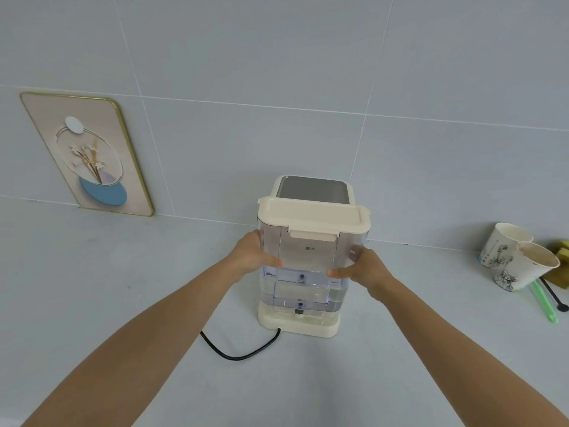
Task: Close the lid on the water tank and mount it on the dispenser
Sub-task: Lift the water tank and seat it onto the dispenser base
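A clear water tank [311, 260] with some water in its lower part stands upright on the cream base of the dispenser [295, 323]. Its cream lid [312, 215] lies flat and shut on top, front latch down. Behind the tank rises the dispenser body with a grey top panel [312, 189]. My left hand [254, 255] grips the tank's left side, thumb on the front face. My right hand [361, 268] grips the right side the same way. The tank's rear is hidden.
A black power cord [240, 352] curls on the counter in front of the base. Two paper cups [520, 257], yellow sponges [562, 252], a green straw [543, 303] and a black stirrer lie at the right. A framed picture [89, 155] leans on the tiled wall at left.
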